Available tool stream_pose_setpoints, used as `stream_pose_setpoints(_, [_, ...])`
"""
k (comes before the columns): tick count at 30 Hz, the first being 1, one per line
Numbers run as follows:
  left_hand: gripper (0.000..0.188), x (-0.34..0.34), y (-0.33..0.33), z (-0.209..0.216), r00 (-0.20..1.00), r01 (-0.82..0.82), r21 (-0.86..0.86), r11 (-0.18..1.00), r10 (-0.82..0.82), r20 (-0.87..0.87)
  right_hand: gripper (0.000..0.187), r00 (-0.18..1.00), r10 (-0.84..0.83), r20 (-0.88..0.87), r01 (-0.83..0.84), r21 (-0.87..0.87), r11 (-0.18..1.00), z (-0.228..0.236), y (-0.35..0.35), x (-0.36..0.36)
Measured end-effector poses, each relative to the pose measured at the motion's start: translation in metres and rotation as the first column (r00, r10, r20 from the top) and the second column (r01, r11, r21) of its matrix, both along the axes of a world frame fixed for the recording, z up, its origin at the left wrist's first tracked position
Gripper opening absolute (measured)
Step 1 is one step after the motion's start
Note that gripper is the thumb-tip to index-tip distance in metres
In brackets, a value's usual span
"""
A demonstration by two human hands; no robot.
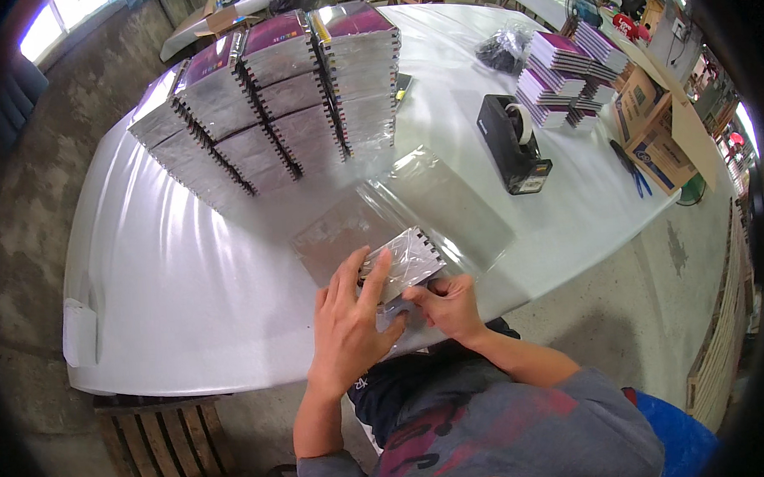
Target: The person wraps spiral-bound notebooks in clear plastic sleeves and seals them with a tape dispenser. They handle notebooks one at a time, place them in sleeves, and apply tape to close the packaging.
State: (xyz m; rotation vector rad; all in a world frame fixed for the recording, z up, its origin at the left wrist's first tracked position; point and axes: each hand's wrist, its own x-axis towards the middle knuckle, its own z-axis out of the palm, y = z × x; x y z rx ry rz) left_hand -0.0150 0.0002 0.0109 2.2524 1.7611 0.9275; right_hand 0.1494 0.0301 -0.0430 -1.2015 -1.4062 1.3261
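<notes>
Near the table's front edge lies a small stack of spiral-bound notebooks (407, 259) in clear, shiny plastic wrap, its black binding along the far right side. My left hand (349, 321) rests on the stack's left part with fingers stretched and spread, the thumb apart at the near side. At the stack's near right corner my right hand (450, 308) is closed, thumb and fingers pinching the clear plastic film (395, 306). Beneath and beyond the stack lie flat clear plastic bags (457, 205). The stack's near side is partly hidden by my hands.
Tall wrapped notebook stacks (282, 89) stand at the back left of the white table (181, 315). To the right are a black tape dispenser (510, 148), loose notebooks (567, 77), a dark plastic bundle (504, 51), blue-handled scissors (633, 168) and a cardboard box (654, 133).
</notes>
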Motion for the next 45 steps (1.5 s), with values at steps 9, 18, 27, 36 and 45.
stream_pose_setpoints(9, [0.067, 0.013, 0.007, -0.027, 0.993, 0.066, 0.199, 0.978, -0.085, 0.088, 0.039, 0.913, 0.407, 0.004, -0.376, -0.375, 0.847, -0.023, 0.048, 0.075])
stream_pose_setpoints(18, [0.092, 0.054, 0.04, -0.041, 0.969, 0.226, 0.189, 0.956, -0.2, -0.145, 0.062, 0.795, 0.043, -0.605, -0.274, -0.295, 0.916, 0.001, 0.074, 0.095])
stream_pose_setpoints(27, [0.099, 0.033, 0.056, -0.103, 0.901, 0.036, -0.433, 0.901, -0.216, -0.376, 0.058, 0.842, -0.261, -0.473, 0.132, -0.288, 0.948, 0.017, 0.205, 0.111])
stream_pose_setpoints(36, [0.099, 0.022, 0.046, -0.084, 0.907, 0.08, -0.522, 0.849, -0.279, -0.315, 0.063, 0.94, -0.15, -0.305, 0.181, 0.073, 0.981, -0.054, 0.325, 0.064])
stream_pose_setpoints(45, [0.107, 0.03, 0.051, -0.084, 0.926, 0.079, -0.521, 0.85, -0.256, -0.278, 0.032, 0.974, 0.042, -0.224, 0.073, 0.479, 0.875, 0.07, 0.211, 0.054])
